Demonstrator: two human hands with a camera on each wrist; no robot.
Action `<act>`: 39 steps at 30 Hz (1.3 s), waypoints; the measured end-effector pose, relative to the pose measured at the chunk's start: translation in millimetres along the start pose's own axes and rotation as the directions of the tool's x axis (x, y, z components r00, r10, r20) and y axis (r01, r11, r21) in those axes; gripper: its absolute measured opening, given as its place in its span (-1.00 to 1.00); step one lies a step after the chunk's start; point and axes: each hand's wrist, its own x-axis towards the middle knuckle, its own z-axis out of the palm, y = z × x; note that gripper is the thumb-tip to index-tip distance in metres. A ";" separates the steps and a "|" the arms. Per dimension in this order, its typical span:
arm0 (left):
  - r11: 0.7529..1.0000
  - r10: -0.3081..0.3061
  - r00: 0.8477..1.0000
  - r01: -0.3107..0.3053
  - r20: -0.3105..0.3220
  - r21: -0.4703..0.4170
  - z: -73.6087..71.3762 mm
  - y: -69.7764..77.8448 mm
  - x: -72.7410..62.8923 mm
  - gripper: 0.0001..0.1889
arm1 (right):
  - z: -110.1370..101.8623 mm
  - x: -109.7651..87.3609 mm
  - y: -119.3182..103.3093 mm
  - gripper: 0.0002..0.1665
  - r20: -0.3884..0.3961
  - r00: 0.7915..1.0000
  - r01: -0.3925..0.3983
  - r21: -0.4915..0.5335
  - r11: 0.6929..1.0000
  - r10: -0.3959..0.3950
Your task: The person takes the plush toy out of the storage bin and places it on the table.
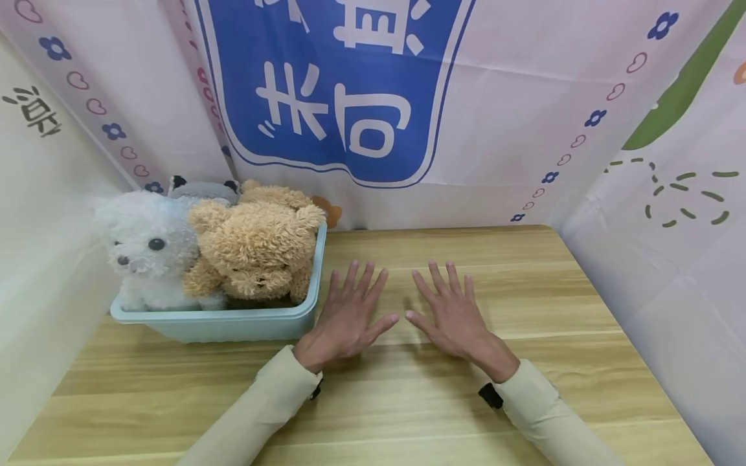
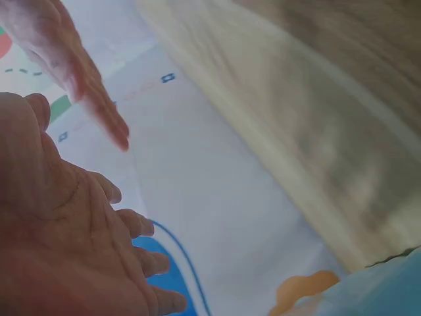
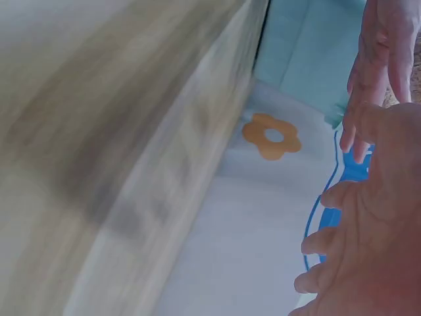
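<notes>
My left hand is held palm down over the wooden table, fingers straight and spread, just right of a light blue bin. My right hand mirrors it a short way to the right, also flat with its fingers spread. Neither holds anything. In the wrist views both palms appear above the tabletop, with a gap beneath. Inside the bin sit a white plush dog, a curly tan teddy bear tipped face-down, and a grey plush toy mostly hidden behind them.
The wooden table reaches back to a printed cloth with a blue sign and an orange flower. More cloth hangs along the left and right sides. The bin stands at the table's back left, beside the left cloth wall.
</notes>
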 end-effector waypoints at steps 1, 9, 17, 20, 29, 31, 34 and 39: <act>1.000 0.005 1.000 -0.005 -0.015 0.005 -2.6 1.6 -1.0 -0.15 | -1.4 0.9 -1.5 -0.12 -0.007 1.000 0.005 0.007 1.000 -0.005; 0.999 0.030 0.996 -0.027 -0.085 0.041 -25.6 11.2 -7.1 -0.13 | -12.9 6.4 -12.3 -0.09 -0.069 0.996 0.062 0.000 0.998 -0.062; 0.993 0.088 0.982 -0.073 -0.167 0.090 -47.9 21.3 -15.1 -0.08 | -22.9 14.3 -21.3 -0.08 -0.115 0.991 0.075 0.012 0.997 -0.073; 0.988 0.115 0.967 -0.088 -0.226 0.124 -58.6 24.0 -18.8 -0.09 | -27.1 18.0 -25.3 -0.09 -0.129 0.988 0.086 0.017 0.996 -0.083; 0.990 0.138 0.895 -0.119 -0.424 0.072 -84.4 26.3 -31.6 -0.03 | -33.9 27.3 -34.3 -0.06 -0.245 0.958 0.163 0.042 0.986 -0.148; 0.990 0.143 0.881 -0.124 -0.450 0.072 -89.6 26.6 -34.0 -0.03 | -33.5 29.3 -35.9 -0.06 -0.281 0.945 0.189 0.047 0.981 -0.168; 0.989 0.149 0.855 -0.134 -0.497 0.066 -98.4 26.3 -36.9 -0.02 | -33.7 32.1 -38.6 -0.08 -0.320 0.928 0.218 0.056 0.974 -0.189; 0.988 0.150 0.795 -0.141 -0.587 0.060 -112.1 22.6 -41.5 -0.02 | -35.9 34.2 -41.9 -0.08 -0.338 0.922 0.224 0.073 0.972 -0.188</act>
